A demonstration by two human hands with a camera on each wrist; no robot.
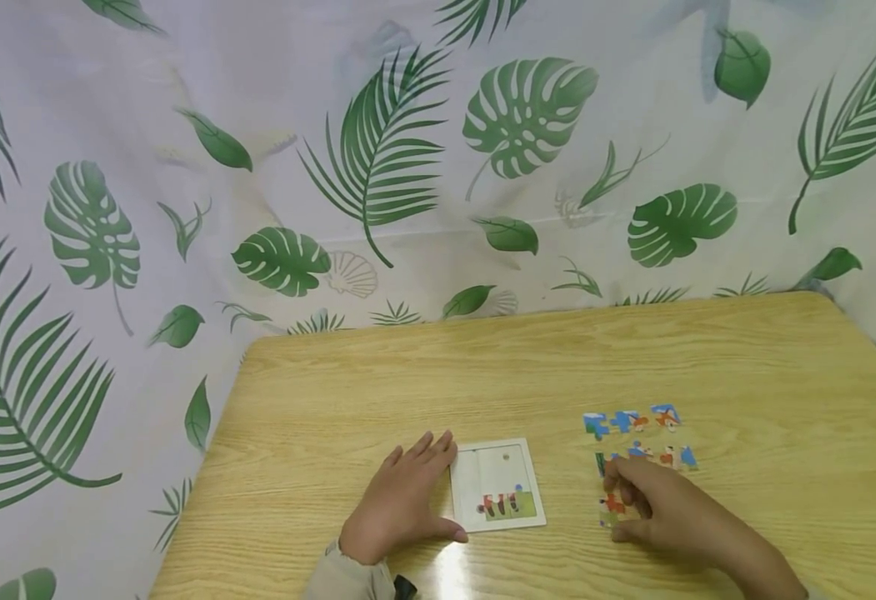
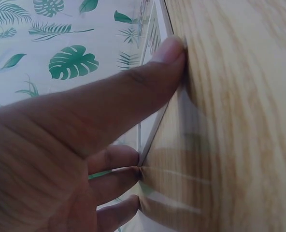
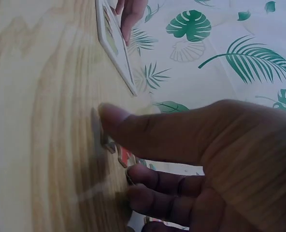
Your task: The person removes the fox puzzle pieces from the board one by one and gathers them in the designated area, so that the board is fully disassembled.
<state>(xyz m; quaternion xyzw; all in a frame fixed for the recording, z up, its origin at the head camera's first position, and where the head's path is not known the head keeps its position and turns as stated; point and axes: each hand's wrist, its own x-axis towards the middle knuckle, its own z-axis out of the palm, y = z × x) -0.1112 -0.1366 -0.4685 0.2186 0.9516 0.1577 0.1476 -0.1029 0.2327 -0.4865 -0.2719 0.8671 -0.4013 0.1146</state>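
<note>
A white-framed puzzle board [image 1: 498,531] lies on the table, with a few joined pieces [image 1: 508,505] in its lower right part. My left hand [image 1: 400,502] rests along the board's left side, fingers spread, thumb [image 2: 169,50] at the near corner and fingertips at the rim. To the right of the board, my right hand [image 1: 666,504] is low over loose jigsaw pieces. Its thumb [image 3: 115,116] and curled fingers are at opposite sides of a red and green jigsaw piece [image 1: 612,504], close to the tabletop. The hand hides part of the lower pieces.
More loose jigsaw pieces, blue and orange, lie in a row [image 1: 628,422] beyond the right hand, with others [image 1: 666,455] just past its knuckles. The wooden table [image 1: 377,383] meets a leaf-patterned cloth [image 1: 407,167] at its back and left edges.
</note>
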